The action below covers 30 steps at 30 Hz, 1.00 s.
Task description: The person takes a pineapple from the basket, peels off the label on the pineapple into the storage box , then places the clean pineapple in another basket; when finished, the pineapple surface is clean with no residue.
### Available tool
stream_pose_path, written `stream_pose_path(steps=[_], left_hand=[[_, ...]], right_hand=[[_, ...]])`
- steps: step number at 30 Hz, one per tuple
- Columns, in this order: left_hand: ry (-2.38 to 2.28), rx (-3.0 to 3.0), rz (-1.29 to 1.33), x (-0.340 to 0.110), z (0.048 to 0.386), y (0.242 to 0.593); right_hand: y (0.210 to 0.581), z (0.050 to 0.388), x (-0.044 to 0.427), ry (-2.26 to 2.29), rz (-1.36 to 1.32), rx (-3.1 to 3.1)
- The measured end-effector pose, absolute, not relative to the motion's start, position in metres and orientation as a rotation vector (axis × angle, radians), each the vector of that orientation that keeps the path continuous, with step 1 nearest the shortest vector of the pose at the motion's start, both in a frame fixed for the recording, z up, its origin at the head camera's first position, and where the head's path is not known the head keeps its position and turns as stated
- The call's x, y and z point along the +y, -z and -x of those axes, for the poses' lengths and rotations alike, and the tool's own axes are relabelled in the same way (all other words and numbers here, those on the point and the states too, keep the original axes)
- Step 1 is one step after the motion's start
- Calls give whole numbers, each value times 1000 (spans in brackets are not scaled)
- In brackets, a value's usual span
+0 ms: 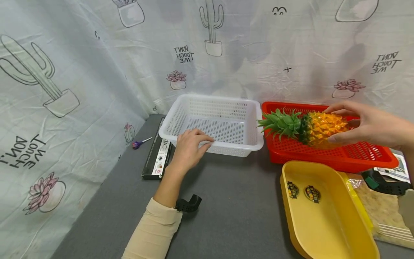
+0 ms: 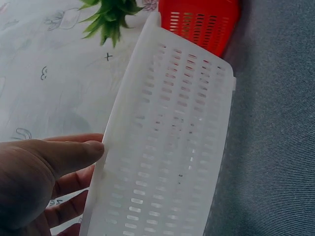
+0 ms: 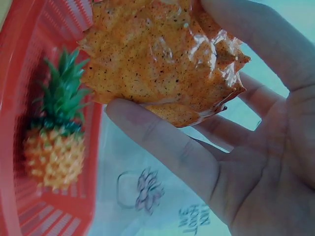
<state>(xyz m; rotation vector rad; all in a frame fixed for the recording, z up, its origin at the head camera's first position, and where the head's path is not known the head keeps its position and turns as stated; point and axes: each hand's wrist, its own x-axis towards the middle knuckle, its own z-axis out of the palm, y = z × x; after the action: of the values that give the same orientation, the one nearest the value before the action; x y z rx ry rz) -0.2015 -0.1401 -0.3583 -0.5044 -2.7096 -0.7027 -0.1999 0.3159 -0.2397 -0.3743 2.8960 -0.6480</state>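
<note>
My right hand (image 1: 368, 124) grips an orange pineapple (image 1: 323, 126) by its body above the red basket (image 1: 359, 164), with its green crown pointing left. Seen close in the right wrist view, the glossy spiky body of the held pineapple (image 3: 162, 64) sits between thumb and fingers. Another pineapple (image 3: 54, 152) lies inside the red basket there. My left hand (image 1: 191, 149) holds the near rim of a white perforated basket (image 1: 229, 148), thumb on the outer side and fingers over the inner side. That basket stands left of the red one.
A yellow tray (image 1: 336, 223) stands in front of the red basket. Right of it lies a clear bag of pale contents (image 1: 385, 205). A flat black box (image 1: 154, 158) and a purple-wrapped lollipop (image 1: 137, 144) lie at the left. A printed curtain (image 1: 245, 64) hangs behind.
</note>
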Motion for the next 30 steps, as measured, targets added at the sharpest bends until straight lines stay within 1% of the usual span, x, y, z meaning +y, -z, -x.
stream_pose_path(steps=[8,15,21,26,30], left_hand=[[695,-2706,494,-139,202,358],[691,-2714,494,-139,202,358],[691,-2714,501,-140,203,358],[690,-2713,500,-141,203,358],[698,-2715,505,-141,203,358]], right_hand=[[246,207,343,652,308,2894],[260,214,358,628,218,2856],[276,221,364,630,234,2826],[284,229,364,517,253,2873],[291,232,365,546,244,2818]])
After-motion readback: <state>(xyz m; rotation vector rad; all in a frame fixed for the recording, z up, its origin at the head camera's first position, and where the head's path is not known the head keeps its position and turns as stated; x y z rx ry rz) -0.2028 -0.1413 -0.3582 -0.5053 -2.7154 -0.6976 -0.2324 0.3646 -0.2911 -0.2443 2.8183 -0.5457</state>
